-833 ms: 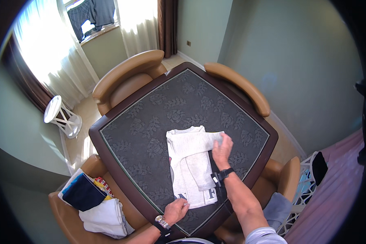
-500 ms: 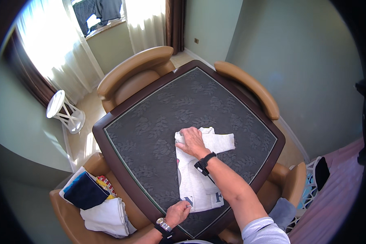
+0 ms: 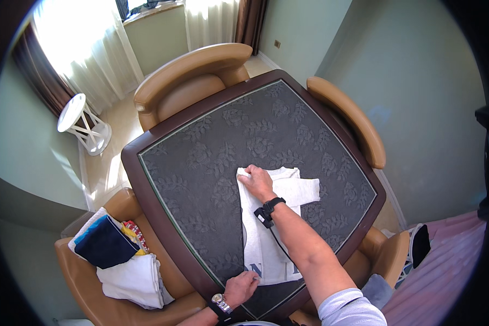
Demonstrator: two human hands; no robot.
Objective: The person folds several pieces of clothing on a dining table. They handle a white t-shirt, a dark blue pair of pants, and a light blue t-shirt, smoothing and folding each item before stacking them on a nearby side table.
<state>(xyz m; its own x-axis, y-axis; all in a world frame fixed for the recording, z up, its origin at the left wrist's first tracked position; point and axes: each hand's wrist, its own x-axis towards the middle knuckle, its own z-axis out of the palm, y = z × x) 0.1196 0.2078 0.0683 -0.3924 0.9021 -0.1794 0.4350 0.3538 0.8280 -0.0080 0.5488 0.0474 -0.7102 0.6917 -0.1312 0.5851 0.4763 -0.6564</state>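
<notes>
A pale grey-white long-sleeved top [image 3: 283,188] with dark printed letters near its hem lies partly folded on the dark table, one sleeve pointing right. My right hand [image 3: 257,182] reaches across it, its fingers closed on the upper left corner of the fabric. Down at the near left corner of the hem, my left hand [image 3: 241,289] pinches the cloth. Part of the top's middle and right side is hidden beneath my right forearm.
The table [image 3: 201,157] has a dark floral-patterned top and brown rim. Tan chairs surround it; the near-left chair [image 3: 171,271] holds folded clothes [image 3: 130,280]. Grey cloth [image 3: 376,290] lies on the near-right chair. A white stool [image 3: 87,125] stands by the curtains.
The top's left edge now lies straighter, and a pink patch there no longer shows. Both hands keep to the same two corners. The head view has shifted slightly.
</notes>
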